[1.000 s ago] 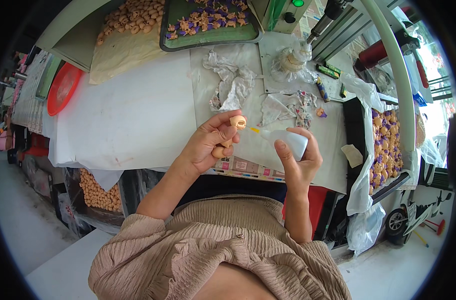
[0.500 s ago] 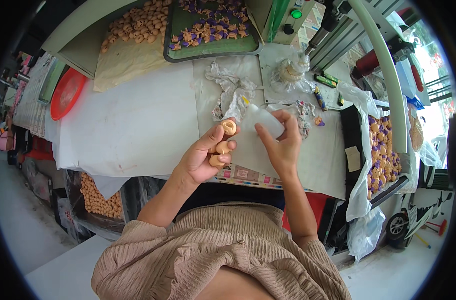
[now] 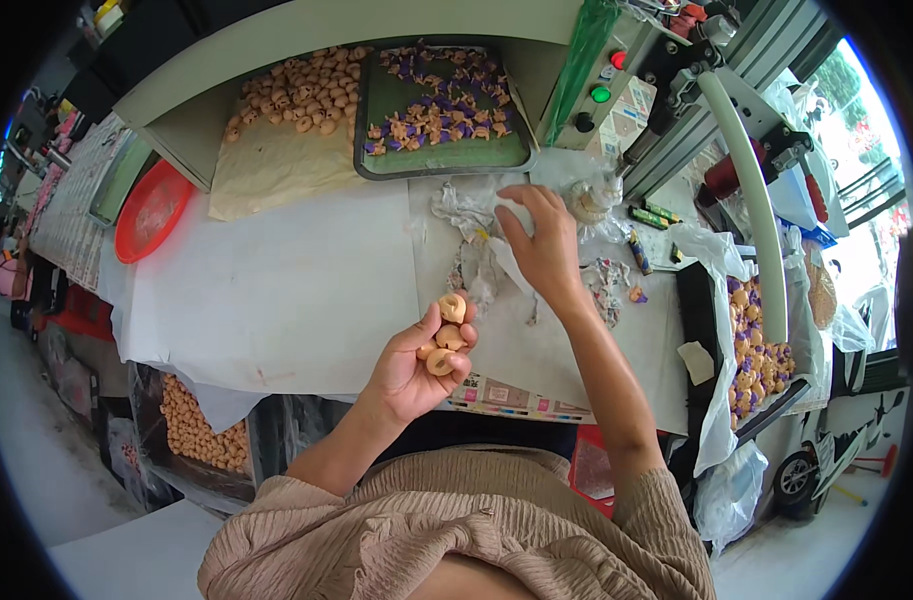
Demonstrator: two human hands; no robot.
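My left hand (image 3: 408, 372) is closed around several small tan, hollow plastic heads (image 3: 450, 338). One head (image 3: 452, 307) sits at the fingertips, above the others. Farther forward, my right hand (image 3: 546, 238) holds nothing; its thumb and fingers are apart and reach toward the green tray (image 3: 446, 168). Small tan-and-purple figure bodies (image 3: 438, 125) are scattered on that tray. Partly hidden behind the right hand and wrist, a white squeeze bottle (image 3: 511, 265) with a yellow tip rests on the table by crumpled cloths (image 3: 464, 212).
A pile of tan heads (image 3: 301, 92) lies on a beige sheet at the back. A red basin (image 3: 154, 212) stands at left, and a bin of heads (image 3: 204, 425) is below the table. At right are a box of joined figures (image 3: 754, 350) and a press with a pale curved tube (image 3: 756, 190).
My right hand has let go of the squeeze bottle and moved forward toward the tray. My left hand has shifted slightly down, still holding the heads. The view has tilted up a little.
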